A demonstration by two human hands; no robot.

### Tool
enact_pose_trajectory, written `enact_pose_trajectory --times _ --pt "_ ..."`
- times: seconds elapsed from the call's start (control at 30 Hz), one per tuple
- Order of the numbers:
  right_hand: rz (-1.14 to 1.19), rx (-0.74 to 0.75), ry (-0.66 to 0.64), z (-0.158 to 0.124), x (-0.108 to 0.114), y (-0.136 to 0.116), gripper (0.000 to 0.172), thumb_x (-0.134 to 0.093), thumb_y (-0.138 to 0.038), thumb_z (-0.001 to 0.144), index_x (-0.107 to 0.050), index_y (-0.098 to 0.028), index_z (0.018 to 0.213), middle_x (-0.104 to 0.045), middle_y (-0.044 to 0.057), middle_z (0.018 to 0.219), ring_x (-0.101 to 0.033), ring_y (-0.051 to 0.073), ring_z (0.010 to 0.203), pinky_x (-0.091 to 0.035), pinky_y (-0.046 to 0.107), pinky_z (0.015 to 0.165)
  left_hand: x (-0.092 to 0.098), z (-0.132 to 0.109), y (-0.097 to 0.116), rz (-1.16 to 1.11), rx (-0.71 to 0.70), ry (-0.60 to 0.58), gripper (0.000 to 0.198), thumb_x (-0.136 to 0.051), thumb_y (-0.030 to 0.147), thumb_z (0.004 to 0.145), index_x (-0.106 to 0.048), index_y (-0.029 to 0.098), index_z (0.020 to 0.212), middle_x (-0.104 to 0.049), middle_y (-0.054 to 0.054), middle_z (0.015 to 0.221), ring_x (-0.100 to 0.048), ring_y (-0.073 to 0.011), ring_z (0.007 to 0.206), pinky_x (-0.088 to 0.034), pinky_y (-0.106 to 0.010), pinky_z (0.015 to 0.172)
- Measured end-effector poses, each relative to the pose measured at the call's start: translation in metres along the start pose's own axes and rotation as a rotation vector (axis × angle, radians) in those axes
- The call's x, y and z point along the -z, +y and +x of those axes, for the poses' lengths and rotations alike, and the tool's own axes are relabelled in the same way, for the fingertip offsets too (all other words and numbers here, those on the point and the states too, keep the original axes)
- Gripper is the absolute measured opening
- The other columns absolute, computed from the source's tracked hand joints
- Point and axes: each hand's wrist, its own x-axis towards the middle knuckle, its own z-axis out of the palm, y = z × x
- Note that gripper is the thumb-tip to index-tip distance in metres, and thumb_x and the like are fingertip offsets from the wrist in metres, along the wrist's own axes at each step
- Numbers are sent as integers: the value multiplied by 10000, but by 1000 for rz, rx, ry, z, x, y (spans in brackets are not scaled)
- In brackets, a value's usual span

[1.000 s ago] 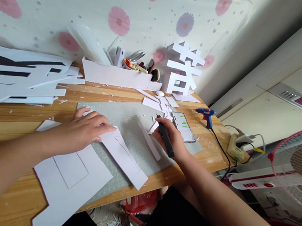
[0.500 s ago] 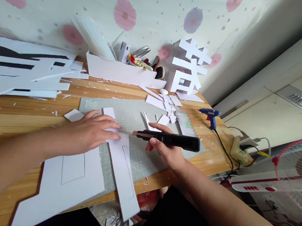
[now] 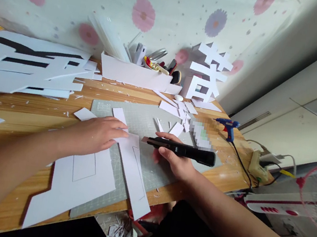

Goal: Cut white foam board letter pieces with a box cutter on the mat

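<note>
My left hand (image 3: 101, 135) rests on a long white foam-board strip (image 3: 134, 174), fingers stretched out and pressing on its upper part. Thin outlines are drawn on the strip, whose lower end juts past the table edge. In my right hand (image 3: 177, 159) is a black utility knife (image 3: 183, 149), blade towards the left, close to the strip's right edge. Whether the blade touches the board I cannot tell. Under my left forearm lies a larger white board (image 3: 73, 197) with a drawn rectangle. Both boards partly cover a grey-green cutting mat (image 3: 117, 170).
White offcuts (image 3: 182, 112) lie beyond the knife. A blue glue gun (image 3: 228, 126) and a power strip (image 3: 259, 166) are at the right. Stacked cut boards (image 3: 33, 70), a white tool box (image 3: 135, 74) and a white built-up character (image 3: 205, 76) stand along the back.
The view has turned slightly, so the whole scene sits further right. My left hand stays on the strip, and the knife remains in my right hand near the strip's edge.
</note>
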Motion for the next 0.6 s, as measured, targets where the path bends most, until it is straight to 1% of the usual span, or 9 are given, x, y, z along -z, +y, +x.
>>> enact_pose_trajectory --times 0.07,0.1,0.17,0.23,0.3,0.33,0.43,0.5,0.6 --pt "40 -32 -52 0 -2 -1 546 -767 -561 915 -566 -254 1320 -748 31 939 -696 174 735 -600 353 698 1 1 0 -28 -36 19 411 -495 134 948 -765 285 1218 -736 -89 1342 -685 -287 1218 -560 -439 1041" --pt "30 -43 -59 0 -2 -1 541 -774 -563 909 -574 -253 1305 -749 37 947 -701 177 754 -599 352 706 1 2 1 -41 -61 30 419 -483 112 941 -766 278 1202 -744 -84 1315 -685 -278 1200 -560 -422 1024" --pt "-30 -55 -33 0 -4 -1 498 -794 -565 895 -601 -244 1224 -716 10 840 -667 164 705 -562 322 662 2 3 2 -73 -118 49 450 -461 60 923 -758 267 1190 -756 -70 1275 -678 -253 1176 -548 -380 1001" --pt "-85 -61 15 1 -5 2 465 -815 -574 871 -609 -236 1115 -650 -30 723 -587 135 606 -489 281 579 2 5 4 -110 -171 67 482 -455 9 896 -752 266 1176 -763 -50 1252 -663 -235 1162 -533 -343 979" --pt "-106 -69 36 2 -6 5 446 -817 -579 857 -604 -233 1040 -597 -51 667 -518 116 549 -425 257 521 2 6 7 -146 -210 92 501 -465 -25 870 -752 267 1157 -765 -37 1243 -646 -227 1155 -521 -318 962" --pt "-111 -65 34 2 -6 6 429 -808 -572 863 -606 -231 1028 -582 -55 655 -505 114 540 -409 252 509 2 7 8 -163 -227 104 499 -473 -33 865 -754 268 1147 -766 -34 1236 -639 -226 1150 -518 -309 953" --pt "-193 7 21 2 -6 6 318 -770 -475 896 -635 -224 1037 -590 -38 690 -530 124 586 -417 258 533 1 10 13 -210 -272 117 509 -458 -53 875 -764 274 1117 -770 -31 1197 -642 -212 1103 -516 -282 920" --pt "-274 74 23 2 -6 4 249 -765 -385 881 -637 -228 1025 -619 -23 751 -551 128 636 -436 264 571 1 11 14 -222 -285 109 534 -442 -67 866 -772 275 1109 -774 -30 1189 -653 -204 1081 -521 -277 908" --pt "-334 115 6 4 -6 2 212 -765 -315 843 -607 -232 957 -647 -11 815 -565 129 681 -465 277 623 1 10 15 -212 -266 86 576 -457 -76 821 -786 286 1127 -774 -31 1234 -665 -218 1135 -536 -303 938"
